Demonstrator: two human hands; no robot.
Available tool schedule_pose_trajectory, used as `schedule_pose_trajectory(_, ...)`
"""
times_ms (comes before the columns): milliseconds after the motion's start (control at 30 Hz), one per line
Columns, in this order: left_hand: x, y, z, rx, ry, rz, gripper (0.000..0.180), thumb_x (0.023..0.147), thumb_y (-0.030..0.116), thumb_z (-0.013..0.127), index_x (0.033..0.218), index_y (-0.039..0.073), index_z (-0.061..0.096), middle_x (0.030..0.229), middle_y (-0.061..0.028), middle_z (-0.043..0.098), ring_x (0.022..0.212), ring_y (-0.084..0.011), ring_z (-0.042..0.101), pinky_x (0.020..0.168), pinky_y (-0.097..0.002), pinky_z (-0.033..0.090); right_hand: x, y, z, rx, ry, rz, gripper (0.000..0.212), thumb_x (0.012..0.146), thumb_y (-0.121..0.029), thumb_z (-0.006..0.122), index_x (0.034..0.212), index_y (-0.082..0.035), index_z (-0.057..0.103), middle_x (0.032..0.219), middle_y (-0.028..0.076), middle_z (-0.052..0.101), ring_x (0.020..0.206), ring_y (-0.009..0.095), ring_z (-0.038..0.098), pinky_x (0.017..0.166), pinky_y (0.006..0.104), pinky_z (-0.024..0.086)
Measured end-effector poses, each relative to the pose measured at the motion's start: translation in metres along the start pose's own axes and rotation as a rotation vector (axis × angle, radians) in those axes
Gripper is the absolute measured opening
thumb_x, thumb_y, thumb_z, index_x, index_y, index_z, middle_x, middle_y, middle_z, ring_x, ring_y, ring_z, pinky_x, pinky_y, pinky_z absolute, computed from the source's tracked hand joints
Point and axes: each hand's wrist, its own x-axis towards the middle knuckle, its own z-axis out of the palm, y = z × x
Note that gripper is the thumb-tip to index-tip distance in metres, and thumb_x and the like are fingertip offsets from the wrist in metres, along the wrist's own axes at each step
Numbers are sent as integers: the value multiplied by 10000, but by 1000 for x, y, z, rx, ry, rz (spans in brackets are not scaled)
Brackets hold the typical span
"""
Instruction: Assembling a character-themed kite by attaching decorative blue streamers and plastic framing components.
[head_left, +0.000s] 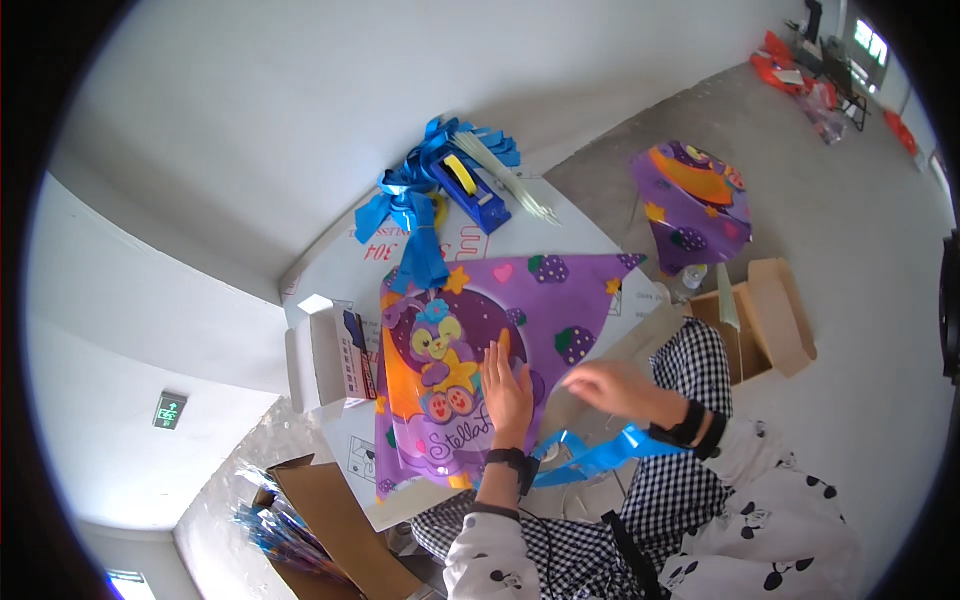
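Left palm down on the purple sheet (460, 360), and the slick film could slide if that pressure slips!

Here's the left hand (508, 395), laid flat on the printed film, fingers extended and close together, thumb apart; the sheet runs out beneath and beyond those fingertips. Over to the right, the right hand (610, 388) hovers past the sheet's edge, fingers curled; whether they pinch anything, I can't tell. Watch the loose blue ribbon (590, 460), looping below the curled fingers, between the forearms: a sleeve could snag it, and if it's attached, drag the film askew. And up beyond the left fingertips, blue streamers (420, 262) overlap the sheet's top edge; a sudden shift could pull them down and crease it.
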Motion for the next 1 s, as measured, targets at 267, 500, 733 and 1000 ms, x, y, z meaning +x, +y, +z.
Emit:
schedule_pose_trajectory(267,-2,-10,13,291,-21,-118,519,920,246,545,1381,28,446,1452,-145,441,1375,-305,375,1132,-458,296,96,37,-59,134,197,27,119,907,-96,607,1008,-42,637,947,99,710,816,231,702,700,321,547)
schedule_pose_trajectory(500,7,-10,9,261,-74,-154,520,908,234,538,1383,42,448,1457,-130,442,1371,-310,384,1122,-469,313,279,47,26,34,149,-194,342,926,-185,631,1208,-17,539,1152,143,610,981,224,645,820,332,515)
schedule_pose_trajectory(733,10,-11,9,223,-120,-186,514,899,239,543,1364,34,471,1453,-121,450,1364,-309,394,1116,-461,319,456,95,91,-46,394,14,553,888,-339,652,1263,33,489,1193,299,552,1131,445,523,952,466,442)
schedule_pose_trajectory(1000,9,-16,6,167,-160,-239,515,876,240,555,1343,32,493,1440,-126,457,1359,-314,396,1116,-469,309,537,97,103,-41,314,553,491,908,-382,611,1147,47,611,1177,251,627,1135,407,568,974,428,447)
